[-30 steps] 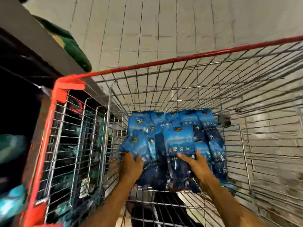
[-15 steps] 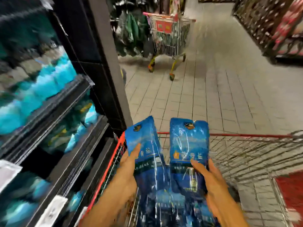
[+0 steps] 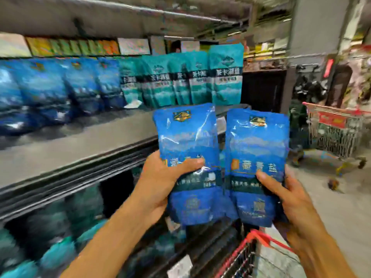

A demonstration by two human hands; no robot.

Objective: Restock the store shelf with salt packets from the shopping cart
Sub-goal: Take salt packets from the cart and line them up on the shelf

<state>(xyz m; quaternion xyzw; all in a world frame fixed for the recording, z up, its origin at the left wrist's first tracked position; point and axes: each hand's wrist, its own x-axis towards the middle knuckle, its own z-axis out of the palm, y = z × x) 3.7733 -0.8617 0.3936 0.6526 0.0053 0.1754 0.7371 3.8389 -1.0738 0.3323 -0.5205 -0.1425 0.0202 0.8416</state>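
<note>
Above my thumbs, both salt packets stand upright, long axis vertical: left hand (image 3: 160,181) grips left packet (image 3: 188,149), right hand (image 3: 289,195) grips right packet (image 3: 257,153).

Around you: a store aisle with a pale tiled floor (image 3: 331,199). On your left, dark-edged shelving tiers (image 3: 60,177), blurred. Ahead, a grey pillar (image 3: 315,33). On your right, a second wire cart with red trim (image 3: 335,133). Overhead, pipework (image 3: 160,13); lighting dim.
</note>
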